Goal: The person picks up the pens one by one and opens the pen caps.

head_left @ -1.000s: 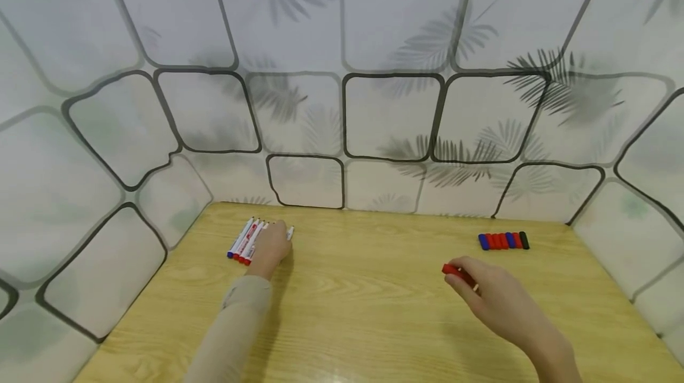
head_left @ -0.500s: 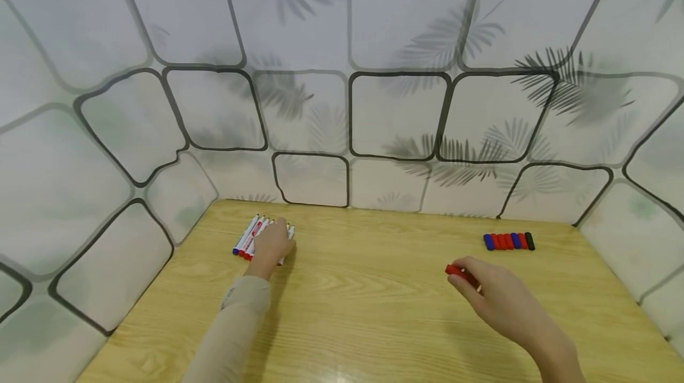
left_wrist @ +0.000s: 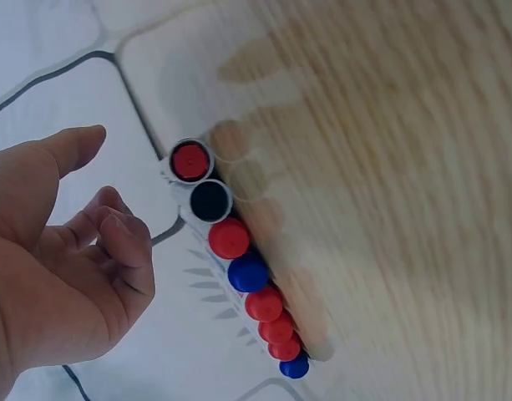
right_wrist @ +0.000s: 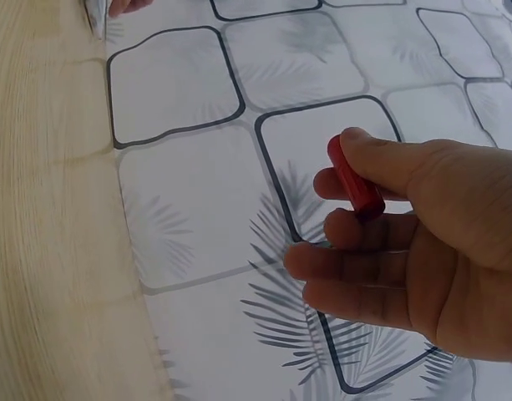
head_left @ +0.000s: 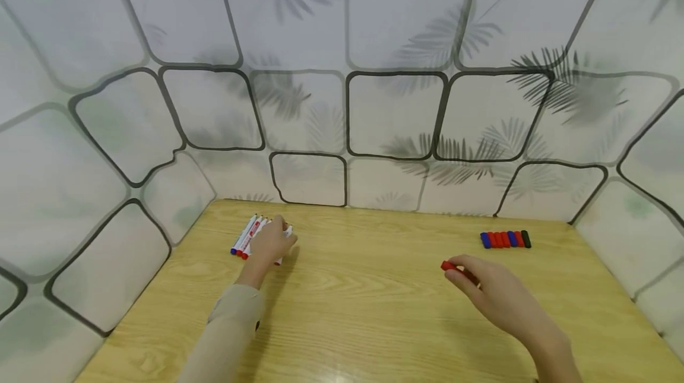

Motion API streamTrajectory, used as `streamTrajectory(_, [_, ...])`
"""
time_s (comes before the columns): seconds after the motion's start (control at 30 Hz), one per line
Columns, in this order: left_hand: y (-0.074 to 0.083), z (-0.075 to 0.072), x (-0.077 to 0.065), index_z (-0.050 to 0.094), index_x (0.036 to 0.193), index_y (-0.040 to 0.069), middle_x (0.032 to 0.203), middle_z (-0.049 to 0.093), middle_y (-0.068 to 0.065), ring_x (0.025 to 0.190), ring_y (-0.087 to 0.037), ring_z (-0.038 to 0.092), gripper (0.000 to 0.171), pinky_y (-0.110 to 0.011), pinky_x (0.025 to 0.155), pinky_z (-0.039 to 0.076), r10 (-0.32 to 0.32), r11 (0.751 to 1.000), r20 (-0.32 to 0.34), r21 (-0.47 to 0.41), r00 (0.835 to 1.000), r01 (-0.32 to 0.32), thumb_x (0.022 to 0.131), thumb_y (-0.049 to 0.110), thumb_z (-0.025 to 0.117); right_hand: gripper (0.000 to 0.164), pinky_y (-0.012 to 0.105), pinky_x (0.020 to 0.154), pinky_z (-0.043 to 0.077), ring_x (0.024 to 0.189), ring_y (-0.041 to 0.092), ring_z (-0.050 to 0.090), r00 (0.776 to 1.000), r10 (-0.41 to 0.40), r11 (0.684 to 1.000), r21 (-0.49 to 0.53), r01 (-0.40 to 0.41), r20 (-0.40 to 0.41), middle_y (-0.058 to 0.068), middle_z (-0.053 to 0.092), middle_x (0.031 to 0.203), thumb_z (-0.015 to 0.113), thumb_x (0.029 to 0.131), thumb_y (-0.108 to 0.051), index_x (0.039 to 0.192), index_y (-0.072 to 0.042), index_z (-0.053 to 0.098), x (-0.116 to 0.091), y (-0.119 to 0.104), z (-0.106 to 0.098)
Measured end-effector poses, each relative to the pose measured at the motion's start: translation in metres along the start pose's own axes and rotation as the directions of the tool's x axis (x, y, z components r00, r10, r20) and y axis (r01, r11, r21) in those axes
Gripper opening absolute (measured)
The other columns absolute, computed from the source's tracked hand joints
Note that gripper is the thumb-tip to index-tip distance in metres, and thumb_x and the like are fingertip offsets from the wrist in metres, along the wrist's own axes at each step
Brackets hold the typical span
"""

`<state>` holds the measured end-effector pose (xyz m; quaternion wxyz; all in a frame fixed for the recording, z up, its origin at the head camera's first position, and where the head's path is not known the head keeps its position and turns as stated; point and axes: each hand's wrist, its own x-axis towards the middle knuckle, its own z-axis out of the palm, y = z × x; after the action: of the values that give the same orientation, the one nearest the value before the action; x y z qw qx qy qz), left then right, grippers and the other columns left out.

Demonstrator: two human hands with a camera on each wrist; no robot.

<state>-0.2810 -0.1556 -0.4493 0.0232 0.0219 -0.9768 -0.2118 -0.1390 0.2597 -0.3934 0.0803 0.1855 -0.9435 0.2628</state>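
Note:
A row of uncapped white markers (head_left: 247,234) lies side by side at the table's back left, dark tips toward the wall. My left hand (head_left: 274,243) is over the right part of this row and hides some markers. In the left wrist view the thumb stands away from the loosely bent fingers, nothing is between them, and coloured marker ends (left_wrist: 229,238) line up beside the hand. Above the table on the right, my right hand (head_left: 504,297) pinches a red marker cap (right_wrist: 356,180) between thumb and fingers.
Several blue, red and black marker caps (head_left: 504,239) form a neat row at the back right of the wood-grain table (head_left: 347,312). A patterned wall covering (head_left: 390,116) rises along the back and both sides.
The rightmost markers' near ends have come into sight below my left hand, which has shifted slightly. My right hand keeps its pinch on the red cap and stays almost in place.

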Motion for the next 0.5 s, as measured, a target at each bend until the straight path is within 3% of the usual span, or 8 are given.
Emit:
streamTrajectory(0.2, [0.002, -0.011, -0.017, 0.053, 0.116, 0.005, 0.083, 0.061, -0.009, 0.065, -0.021, 0.054, 0.035, -0.034, 0.053, 0.039, -0.004, 0.992, -0.029, -0.124, 1.000, 0.000, 0.096, 0.034, 0.060, 0.027, 0.026, 0.062, 0.045, 0.070, 0.006, 0.052, 0.999, 0.033, 0.999, 0.019, -0.033, -0.005, -0.008, 0.065, 0.089, 0.055, 0.103, -0.026, 0.119, -0.008, 0.066, 0.003, 0.007, 0.004])
streamTrajectory(0.4, [0.014, -0.013, -0.035, 0.053, 0.119, 0.003, 0.083, 0.059, -0.009, 0.059, -0.019, 0.053, 0.036, -0.032, 0.053, 0.041, 0.079, 0.950, -0.022, -0.300, 0.997, -0.082, 0.099, 0.032, 0.057, 0.028, 0.026, 0.053, 0.036, 0.060, 0.009, 0.041, 0.998, 0.058, 0.998, 0.033, -0.059, 0.020, -0.001, 0.051, 0.076, 0.052, 0.103, -0.008, 0.130, 0.000, 0.056, 0.004, 0.018, 0.002])
streamTrajectory(0.5, [0.021, -0.011, -0.043, 0.053, 0.120, 0.003, 0.080, 0.056, -0.008, 0.061, -0.018, 0.050, 0.036, -0.032, 0.055, 0.041, 0.107, 0.933, -0.025, -0.344, 0.994, -0.109, 0.099, 0.032, 0.058, 0.030, 0.026, 0.053, 0.039, 0.062, 0.009, 0.046, 0.997, 0.072, 0.997, 0.030, -0.073, 0.018, 0.000, 0.056, 0.079, 0.053, 0.102, -0.006, 0.131, 0.001, 0.055, 0.004, 0.027, -0.002])
